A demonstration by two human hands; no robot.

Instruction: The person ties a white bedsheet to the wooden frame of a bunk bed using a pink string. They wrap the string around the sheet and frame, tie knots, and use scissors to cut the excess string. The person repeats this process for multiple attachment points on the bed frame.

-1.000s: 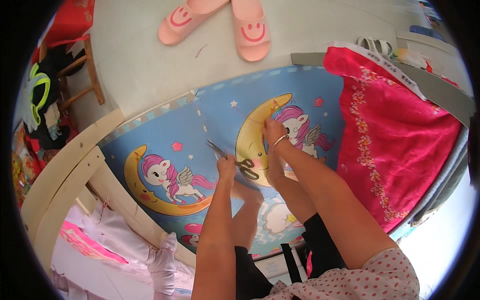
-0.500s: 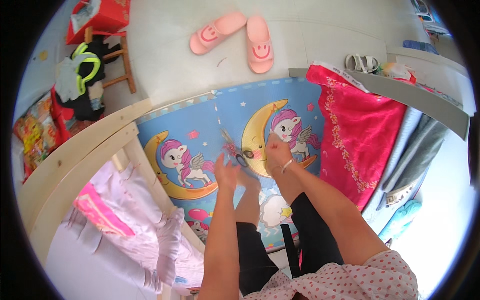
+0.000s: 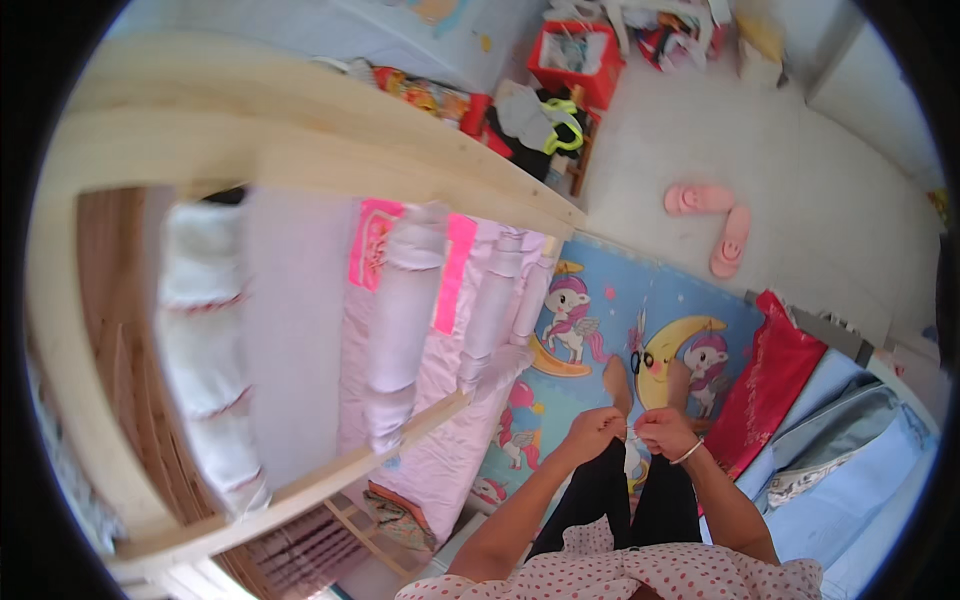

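Observation:
My left hand (image 3: 597, 436) and my right hand (image 3: 667, 433) are held close together above my knees. The fingers of both are closed in a pinch. A thin pale strand (image 3: 630, 431) runs across the small gap between them; its exact kind is too small to make out. A bracelet (image 3: 687, 452) circles my right wrist. Beyond the hands, past my bare feet, a pair of dark-handled scissors (image 3: 635, 362) lies on the blue play mat (image 3: 625, 270) printed with unicorns and yellow moons. Neither hand touches the scissors.
To the left stands a wooden bed frame (image 3: 480, 180) with fabric-wrapped bars over pink bedding (image 3: 420, 470). A red cloth (image 3: 765, 385) hangs at the right, beside blue bedding (image 3: 850, 470). Pink slippers (image 3: 732, 242) and a red box (image 3: 600, 75) are on the floor ahead.
My view has swung left, bringing more of the bed frame in. My hands, apart before and reaching over the mat, are now drawn back and together, pinching a thin strand.

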